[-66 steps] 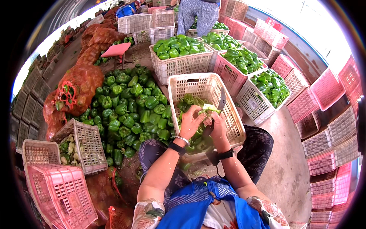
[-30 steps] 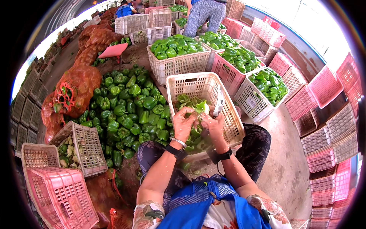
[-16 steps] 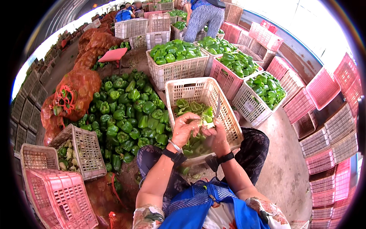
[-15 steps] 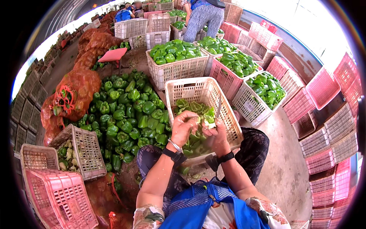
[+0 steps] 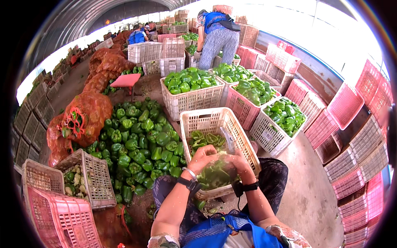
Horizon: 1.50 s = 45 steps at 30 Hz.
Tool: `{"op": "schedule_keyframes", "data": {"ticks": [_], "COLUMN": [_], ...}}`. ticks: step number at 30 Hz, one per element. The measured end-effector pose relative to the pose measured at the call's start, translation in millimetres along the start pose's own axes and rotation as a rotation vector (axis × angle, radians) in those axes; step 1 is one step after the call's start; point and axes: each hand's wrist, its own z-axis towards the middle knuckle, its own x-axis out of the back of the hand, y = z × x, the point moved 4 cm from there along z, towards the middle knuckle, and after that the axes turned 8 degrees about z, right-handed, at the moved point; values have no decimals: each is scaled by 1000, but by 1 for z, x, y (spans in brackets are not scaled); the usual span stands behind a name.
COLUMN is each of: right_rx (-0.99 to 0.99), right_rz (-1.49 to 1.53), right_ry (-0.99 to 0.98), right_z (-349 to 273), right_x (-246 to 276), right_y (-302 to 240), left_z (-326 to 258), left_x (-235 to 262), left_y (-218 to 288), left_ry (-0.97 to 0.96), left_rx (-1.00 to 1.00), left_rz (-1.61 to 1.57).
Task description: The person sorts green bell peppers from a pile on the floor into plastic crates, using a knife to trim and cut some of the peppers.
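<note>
Both my hands meet over a cream plastic crate [image 5: 206, 115] standing between my knees. My right hand [image 5: 240, 162] is closed round a knife, whose blade [image 5: 227, 139] points up and away from me. Between the hands is a pale green piece of bell pepper [image 5: 221, 158], blurred and partly covered by fingers. The fingers of my left hand [image 5: 202, 159] are pinched together at its left side. Cut green pepper pieces [image 5: 206, 139] lie inside the crate, some hidden under my hands. Left of the crate, whole green bell peppers [image 5: 136, 144] are heaped on the floor.
Crates full of green peppers [image 5: 192, 81] stand ahead, with a bent-over person [image 5: 219, 37] behind them. At left are orange mesh sacks [image 5: 89, 118], a tilted crate of pale scraps [image 5: 97, 182] and a pink crate [image 5: 72, 219]. Stacked crates [image 5: 355, 157] line the right.
My hands have come together and dropped slightly toward me, the knife blade now leaning left. The view has tipped up, showing more of the roof and the person ahead.
</note>
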Motion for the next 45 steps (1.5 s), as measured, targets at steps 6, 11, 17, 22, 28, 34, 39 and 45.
{"op": "schedule_keyframes", "data": {"ticks": [6, 11, 17, 22, 28, 34, 39, 45], "right_rx": [30, 11, 80, 21, 88, 521, 790, 330], "right_rz": [-27, 169, 513, 632, 803, 98, 408, -283], "right_ry": [36, 70, 61, -70, 1, 556, 409, -602], "right_z": [-2, -4, -31, -15, -9, 5, -11, 10], "right_x": [-9, -13, -43, -27, -38, 0, -195, -402], "right_y": [-6, -2, -22, 2, 12, -55, -149, -75], "left_z": [1, -3, -5, 2, -4, 28, 31, 9], "left_x": [0, -2, -6, -6, 8, 12, 17, 51], "left_y": [-8, 1, 2, 4, 8, -35, -81, -65], "left_ry": [12, 0, 72, 39, 159, 401, 447, 585], "left_rx": [50, 77, 57, -22, -227, 104, -58, 27], "left_rz": [43, -113, -394, -377, -538, -37, 0, -344]}}
